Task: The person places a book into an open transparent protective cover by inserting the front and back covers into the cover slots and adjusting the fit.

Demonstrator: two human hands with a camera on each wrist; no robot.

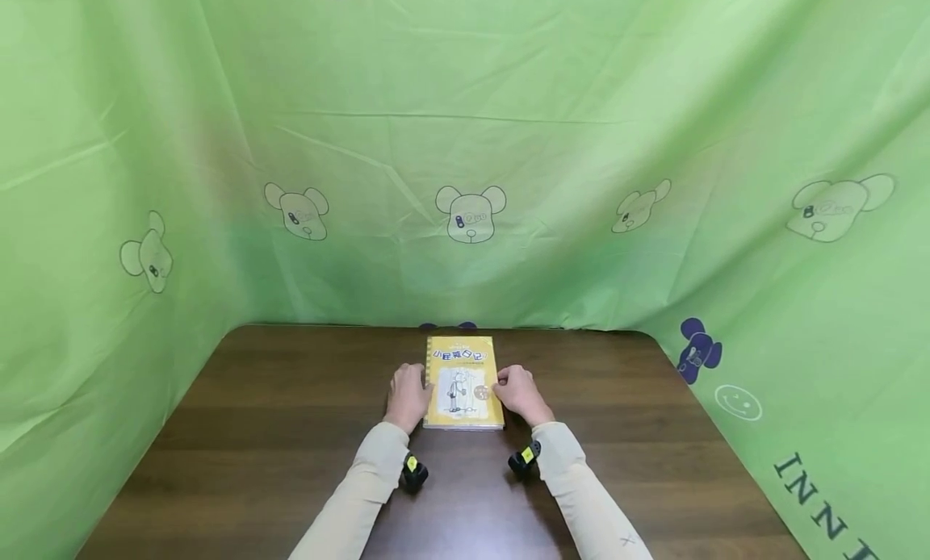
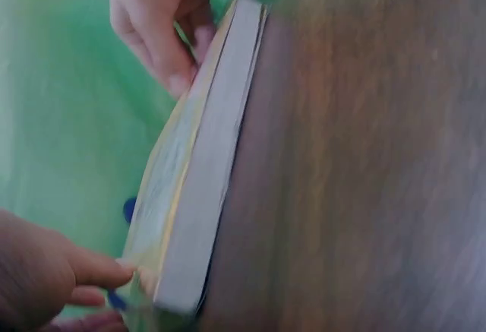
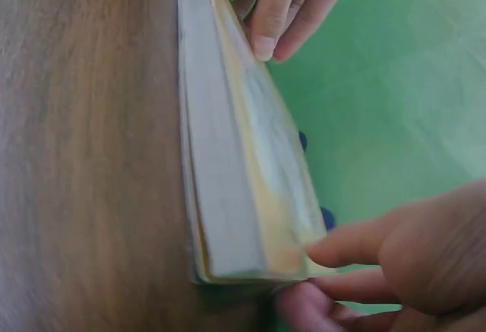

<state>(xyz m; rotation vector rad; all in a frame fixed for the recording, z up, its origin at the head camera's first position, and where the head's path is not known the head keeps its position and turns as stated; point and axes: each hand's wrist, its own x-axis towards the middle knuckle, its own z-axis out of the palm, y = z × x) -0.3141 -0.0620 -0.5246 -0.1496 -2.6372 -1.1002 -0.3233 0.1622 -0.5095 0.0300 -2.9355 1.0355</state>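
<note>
A thick yellow book [image 1: 465,382] lies on the wooden table, its cover up, with blue title characters and a cartoon figure. At its left edge my left hand [image 1: 408,395] grips the side, thumb over the cover's border. Opposite it, my right hand [image 1: 521,394] pinches the right edge with the thumb on top and the fingers at the side. The pale page block [image 2: 205,165] faces the camera in the left wrist view. In the right wrist view the right thumb [image 3: 342,245] rests at the cover's border.
The brown wooden table [image 1: 291,447] has rounded far corners. Close behind and on both sides hangs a green cloth [image 1: 378,277] printed with bear heads. A black camera [image 1: 414,473] is strapped to the left wrist and another camera [image 1: 524,461] to the right.
</note>
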